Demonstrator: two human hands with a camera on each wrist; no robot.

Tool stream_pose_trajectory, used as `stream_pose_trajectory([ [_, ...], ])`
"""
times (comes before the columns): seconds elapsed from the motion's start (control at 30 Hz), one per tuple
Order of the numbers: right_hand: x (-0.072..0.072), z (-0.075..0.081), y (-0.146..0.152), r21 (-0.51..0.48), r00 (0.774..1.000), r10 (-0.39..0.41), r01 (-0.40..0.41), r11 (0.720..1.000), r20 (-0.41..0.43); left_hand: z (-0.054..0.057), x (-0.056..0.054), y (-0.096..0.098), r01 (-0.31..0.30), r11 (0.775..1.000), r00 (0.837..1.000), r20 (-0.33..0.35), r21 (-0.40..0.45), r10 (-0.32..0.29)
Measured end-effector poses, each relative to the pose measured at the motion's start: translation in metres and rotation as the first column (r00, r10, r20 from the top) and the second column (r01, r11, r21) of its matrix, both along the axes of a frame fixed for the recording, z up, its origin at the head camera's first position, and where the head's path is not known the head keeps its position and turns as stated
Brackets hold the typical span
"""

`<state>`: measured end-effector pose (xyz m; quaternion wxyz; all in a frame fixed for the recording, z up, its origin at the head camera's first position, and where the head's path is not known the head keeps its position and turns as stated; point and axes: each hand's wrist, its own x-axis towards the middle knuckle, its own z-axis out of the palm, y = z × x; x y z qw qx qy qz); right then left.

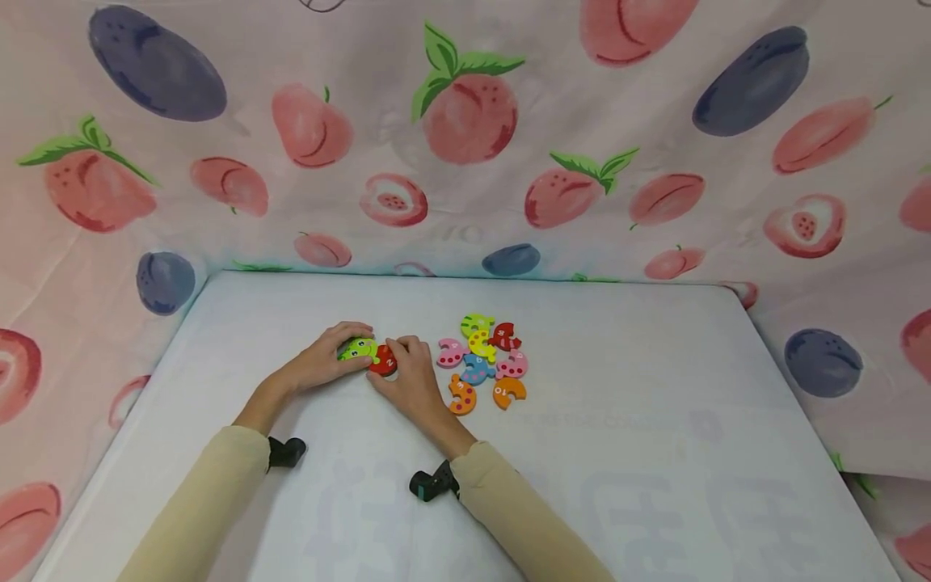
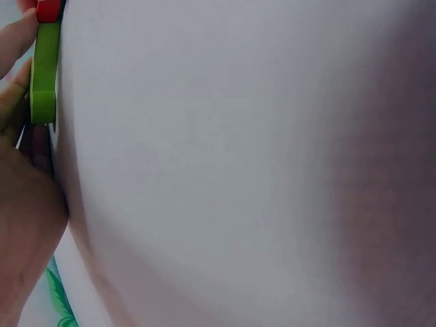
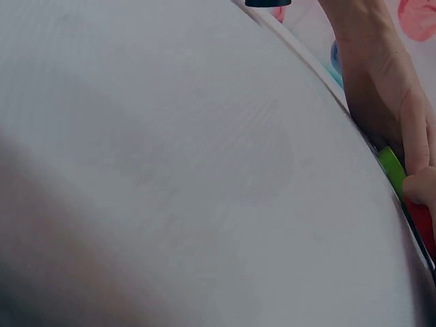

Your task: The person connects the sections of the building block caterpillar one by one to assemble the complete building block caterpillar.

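A green puzzle piece with a smiling cartoon face (image 1: 356, 348) lies between the thumb and fingers of my left hand (image 1: 316, 364), which grips it from the left. Against its right side sits a red puzzle piece marked 2 (image 1: 383, 361), pinched by my right hand (image 1: 414, 384). The left wrist view shows the thick side of the green piece (image 2: 45, 75) and a bit of the red one (image 2: 49, 10) meeting end to end. In the right wrist view a thumb partly covers the join between green piece (image 3: 391, 163) and red piece (image 3: 421, 221).
Right of my hands lies a loose cluster of numbered pieces, among them a blue piece (image 1: 476, 370), a yellow piece (image 1: 480, 345) and an orange piece marked 10 (image 1: 508, 393). Fruit-printed cloth (image 1: 465, 194) hangs behind the white table (image 1: 655, 347).
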<state>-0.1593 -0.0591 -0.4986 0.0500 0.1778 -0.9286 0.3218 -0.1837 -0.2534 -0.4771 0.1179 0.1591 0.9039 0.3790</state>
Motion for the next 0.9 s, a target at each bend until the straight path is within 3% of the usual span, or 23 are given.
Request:
stream_pose_trajectory([
  [0.67, -0.0007, 0.0012, -0.0002, 0.011, 1.000, 0.014, -0.014, 1.000, -0.004, 0.0057, 0.0007, 0.0030, -0.001, 0.999, 1.000, 0.030, -0.035, 0.002],
  [0.9, -0.0016, 0.0063, -0.0011, -0.031, 0.997, 0.014, -0.011, 0.999, 0.081, 0.0065, -0.0007, 0.0050, -0.006, 0.998, 0.999, 0.042, -0.061, 0.008],
])
